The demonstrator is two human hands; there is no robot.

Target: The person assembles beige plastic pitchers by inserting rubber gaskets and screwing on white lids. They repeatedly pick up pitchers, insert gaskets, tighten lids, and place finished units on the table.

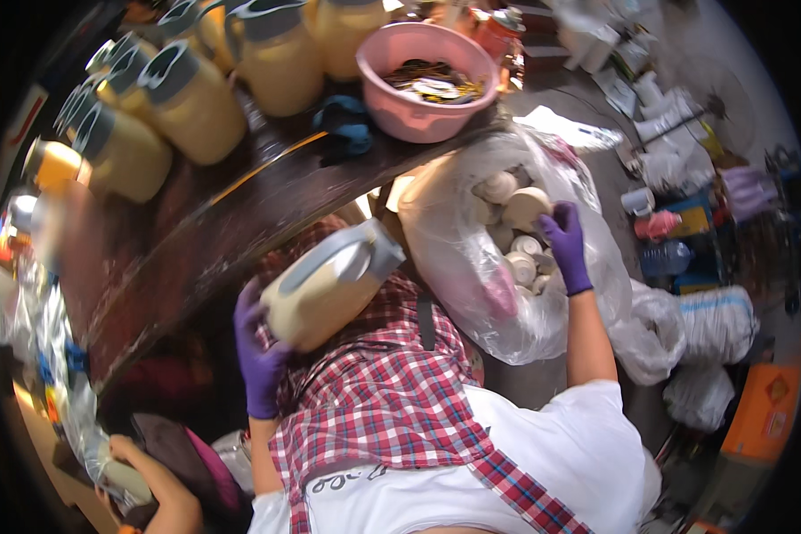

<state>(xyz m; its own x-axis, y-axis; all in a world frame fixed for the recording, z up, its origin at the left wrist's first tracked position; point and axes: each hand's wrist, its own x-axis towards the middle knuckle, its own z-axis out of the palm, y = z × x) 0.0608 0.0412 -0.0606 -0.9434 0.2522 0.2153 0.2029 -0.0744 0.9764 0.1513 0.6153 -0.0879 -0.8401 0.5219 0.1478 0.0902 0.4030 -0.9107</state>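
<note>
One cream jug [316,303] with a grey top is up in the air over the person's lap, just off the near edge of the dark worktop [196,240]. It's tilted well over, grey end up and toward the right. The left hand [260,360], in a purple glove, has it gripped around the bottom end.

Right hand [568,247] has a matching glove and is over at a big clear plastic bag [436,205], just past the worktop's right end. Bag's open and full of round cream lids [521,267]. The fingers are partly bent, right beside one of the bigger lids [527,209] — can't tell from here if they've actually got hold of it.

Up on the worktop, a bunch of similar jugs [191,107] stand crowded along the far edge and toward the left end. Over by the right end sits a pink bowl [418,116] with a pile of small dark and yellowish bits in it, too jumbled to make out. Some crumpled blue thing [351,133] lies just left of that bowl.

Person's wearing a red plaid apron [374,400] over a white T-shirt [561,445] — and somebody else's bare arm [173,498] shows past the worktop's near left corner.
</note>
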